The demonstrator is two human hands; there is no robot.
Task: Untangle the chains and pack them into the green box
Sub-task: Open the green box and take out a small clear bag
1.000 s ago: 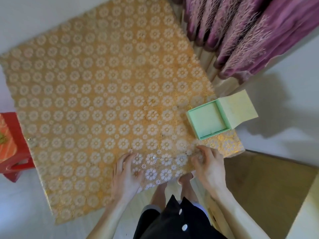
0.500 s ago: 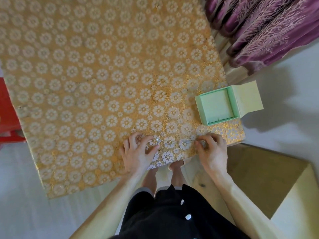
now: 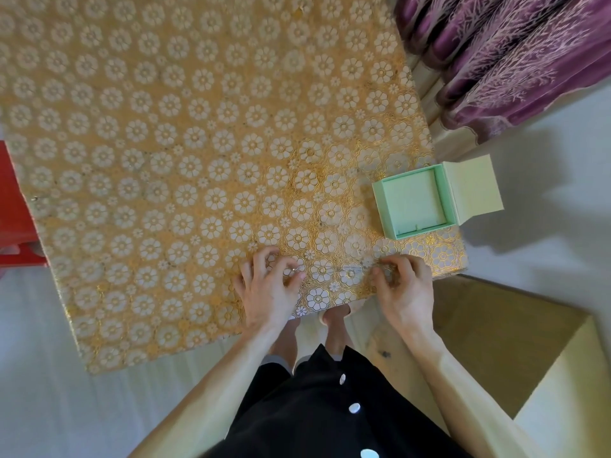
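A thin silvery chain (image 3: 334,269) stretches in a faint line across the gold flowered tablecloth (image 3: 198,143), near the table's front edge. My left hand (image 3: 267,289) pinches its left end, where a small ring shows at the fingertips. My right hand (image 3: 401,289) pinches the right end with curled fingers. The green box (image 3: 413,203) stands open at the table's right edge, above my right hand, its pale lid (image 3: 472,190) folded out to the right. Its inside looks empty.
A red stool (image 3: 16,209) stands at the left of the table. Purple curtains (image 3: 512,61) hang at the top right. A brown cardboard box (image 3: 496,342) sits on the floor at the lower right, beside my legs.
My two hands moved apart along the front edge and drew the chain out straight between them. The camera came closer to the table.
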